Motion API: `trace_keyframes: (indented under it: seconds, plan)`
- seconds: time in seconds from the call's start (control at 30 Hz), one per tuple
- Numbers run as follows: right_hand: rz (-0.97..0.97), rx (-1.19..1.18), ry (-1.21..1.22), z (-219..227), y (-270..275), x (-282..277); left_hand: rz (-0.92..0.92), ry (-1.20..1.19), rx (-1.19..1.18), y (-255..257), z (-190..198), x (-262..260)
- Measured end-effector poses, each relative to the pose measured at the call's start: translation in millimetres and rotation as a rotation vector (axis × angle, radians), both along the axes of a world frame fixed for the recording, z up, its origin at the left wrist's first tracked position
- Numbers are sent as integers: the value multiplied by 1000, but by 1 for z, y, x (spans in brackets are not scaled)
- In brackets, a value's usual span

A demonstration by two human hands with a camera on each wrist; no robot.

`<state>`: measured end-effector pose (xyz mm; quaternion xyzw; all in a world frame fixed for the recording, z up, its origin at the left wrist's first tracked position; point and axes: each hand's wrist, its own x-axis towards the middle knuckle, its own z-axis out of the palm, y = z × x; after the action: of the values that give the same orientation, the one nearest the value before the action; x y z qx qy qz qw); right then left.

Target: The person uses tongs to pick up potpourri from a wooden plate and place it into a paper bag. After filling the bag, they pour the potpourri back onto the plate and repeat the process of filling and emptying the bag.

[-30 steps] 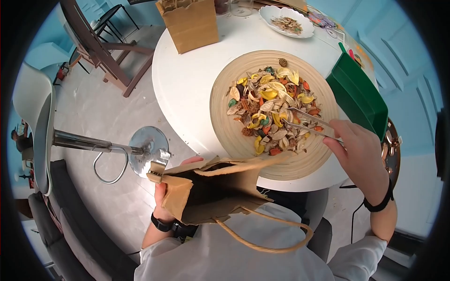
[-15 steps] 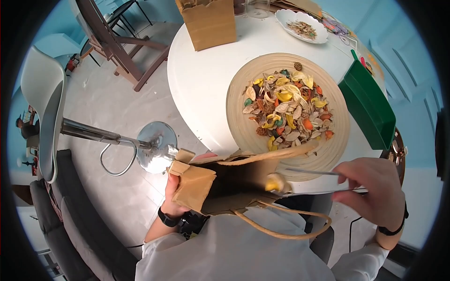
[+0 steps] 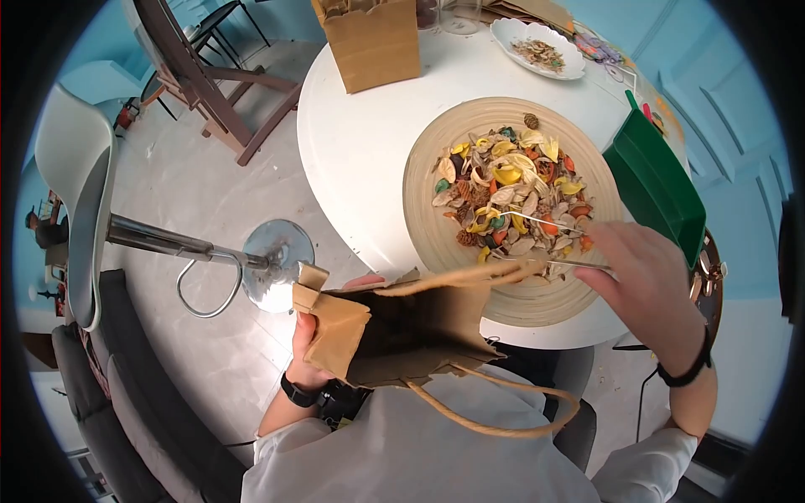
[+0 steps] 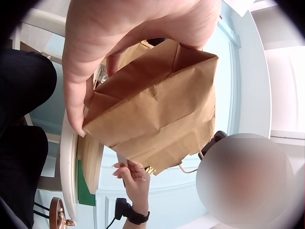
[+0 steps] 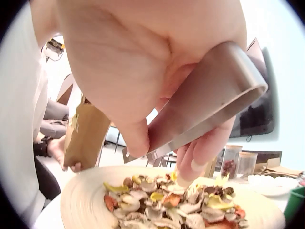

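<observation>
The left hand (image 3: 307, 350) grips a brown paper bag (image 3: 340, 335) by its side and base; the bag lies tilted with its mouth and rope handles toward the right hand. In the left wrist view the fingers spread round the bag's bottom (image 4: 157, 105). Metal tongs (image 5: 205, 95) are pinched between thumb and fingers of the right hand (image 3: 650, 289). The arms of the tongs stand apart, their tips at the dried petals and cones (image 3: 520, 189) heaped on a round wooden plate (image 3: 436, 134). Nothing shows held between the tips.
An upright paper bag (image 3: 373, 50) stands at the table's back left, beside glass jars (image 3: 459, 17). A white scalloped dish (image 3: 570, 67) holds small bits. On the right lies a green tray (image 3: 658, 180). A white stool (image 3: 67, 168) stands left of the table.
The right hand with the tongs went from the heap to the bag's mouth, where a yellowish piece was between the tips, and is back over the heap. The bag tilts slightly differently.
</observation>
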<state>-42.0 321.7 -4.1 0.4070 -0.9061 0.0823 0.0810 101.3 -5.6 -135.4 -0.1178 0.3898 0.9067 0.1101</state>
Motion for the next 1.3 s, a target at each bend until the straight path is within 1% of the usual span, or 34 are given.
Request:
trace_keyframes:
  seconds: [0.03,0.1,0.2,0.3,0.37,0.5,0.57,0.67,0.73,0.77,0.8,0.83,0.87,0.93,0.97,1.03,1.17,1.23,1.27,1.3]
  plan:
    - [59,49,102,-7,-3,-4,9,-5,24,1,0,-1]
    - [78,77,116,-17,-8,-11,17,-8,46,2,0,-1]
    - [109,123,155,-26,-13,-19,20,1,13,2,0,-1]
    - [134,141,200,-31,-13,-21,30,14,-24,3,1,-1]
    - [150,142,219,-31,-12,-21,-6,31,-87,1,2,0]
    - [111,115,168,-21,-6,-16,-4,13,-78,-2,-5,2]
    - [92,99,164,-12,-4,-13,-57,83,26,-2,-12,1]
    - [55,78,113,7,1,-7,-69,73,28,-2,-8,1]
    - [62,30,18,19,7,-3,-76,66,61,-4,-11,2]
    - [66,33,18,25,9,2,-89,61,91,-4,-13,2]
    - [83,3,-89,32,10,7,-85,61,92,-3,-10,1]
    - [98,-28,-195,38,11,9,-54,30,51,-2,-3,0]
    - [97,-29,-195,42,10,10,-24,-1,8,-2,0,-1]
    - [197,-47,-303,48,4,15,-10,1,0,-2,-2,0]
    - [190,-51,-300,47,-2,18,7,4,-6,-2,-2,1]
    - [234,-76,-293,43,-14,22,-1,-2,6,0,0,0]
    - [235,-130,-269,40,-14,22,-16,-29,23,-1,2,1]
    - [161,-145,-313,43,-2,17,-10,-18,39,-1,1,1]
    - [162,-143,-314,42,1,14,-9,-10,53,-1,0,1]
    - [80,-168,-304,41,3,10,-10,-12,55,-1,-2,2]
